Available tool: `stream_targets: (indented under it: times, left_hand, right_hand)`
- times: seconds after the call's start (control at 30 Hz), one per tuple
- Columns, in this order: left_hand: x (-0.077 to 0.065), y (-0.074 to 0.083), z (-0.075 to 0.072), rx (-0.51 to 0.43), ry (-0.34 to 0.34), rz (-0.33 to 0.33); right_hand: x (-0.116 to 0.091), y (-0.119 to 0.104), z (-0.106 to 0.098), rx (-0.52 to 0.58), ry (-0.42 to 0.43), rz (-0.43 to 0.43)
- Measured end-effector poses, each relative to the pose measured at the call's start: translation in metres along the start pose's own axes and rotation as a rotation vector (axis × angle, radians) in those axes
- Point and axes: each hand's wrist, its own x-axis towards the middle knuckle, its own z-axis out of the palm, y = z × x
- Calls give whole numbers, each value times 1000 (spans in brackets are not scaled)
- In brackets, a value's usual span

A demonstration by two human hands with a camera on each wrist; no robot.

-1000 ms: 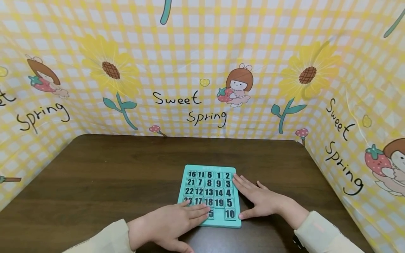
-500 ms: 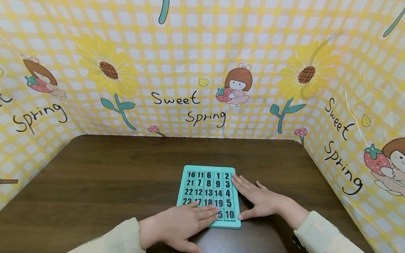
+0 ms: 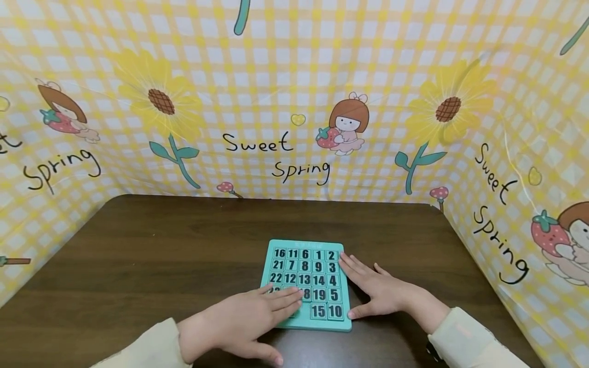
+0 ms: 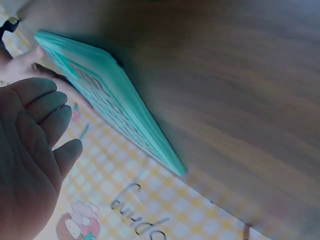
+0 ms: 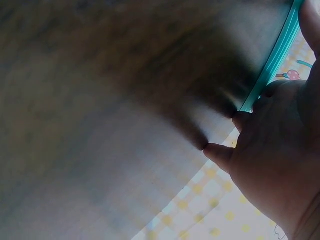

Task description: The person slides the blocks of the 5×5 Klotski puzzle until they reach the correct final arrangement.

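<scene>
A turquoise number slide puzzle (image 3: 317, 325) lies flat on the table, its tiles carrying black numbers. In the bottom row, tile 15 (image 3: 318, 311) sits beside tile 10 (image 3: 335, 312), and a bare slot shows just left of 15. My left hand (image 3: 244, 319) reaches over the lower left of the puzzle with straight fingers, tips at tile 18 (image 3: 306, 295); it hides tile 17 and parts of the bottom row. My right hand (image 3: 379, 292) touches the puzzle's right edge with extended fingers and thumb. The right wrist view shows that hand (image 5: 280, 155) along the turquoise rim (image 5: 270, 67).
The dark wooden table (image 3: 184, 240) extends around the puzzle. A yellow checked cloth (image 3: 294, 66) with flowers and lettering encloses the back and both sides.
Tile 15 has slid one slot to the right, next to 10. My left hand first went right with it, then drew back left and slightly up. The right hand has stayed put.
</scene>
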Motion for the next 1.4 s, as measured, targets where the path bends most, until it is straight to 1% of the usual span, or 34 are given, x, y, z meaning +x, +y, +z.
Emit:
stream_targets:
  times: [0.13, 0.3, 0.37, 0.53, 0.67, 0.93, 1.23, 1.3, 1.4]
  left_hand:
    - [-13, -3, 3, -13, 27, -17]
    - [-22, -5, 11, -15, 38, -26]
    - [-24, -5, 14, 0, 38, -19]
    - [-27, -3, 21, 69, 81, 11]
    - [-25, -3, 23, 86, 89, 19]
    - [-15, -1, 19, 36, 44, 14]
    - [1, 3, 17, 72, 20, 27]
    - [1, 3, 16, 68, 13, 24]
    - [-2, 2, 13, 40, 14, 8]
  right_hand:
    - [0, 1, 1, 4, -9, 1]
    - [0, 1, 0, 5, -13, -1]
    - [0, 1, 0, 3, -12, -2]
    - [-1, 1, -1, 2, -9, -13]
    - [-1, 0, -1, 4, -11, -8]
    - [0, 1, 0, 2, -9, -2]
    - [0, 3, 0, -12, 1, 10]
    - [0, 3, 0, -12, 1, 11]
    - [0, 3, 0, -12, -7, 14]
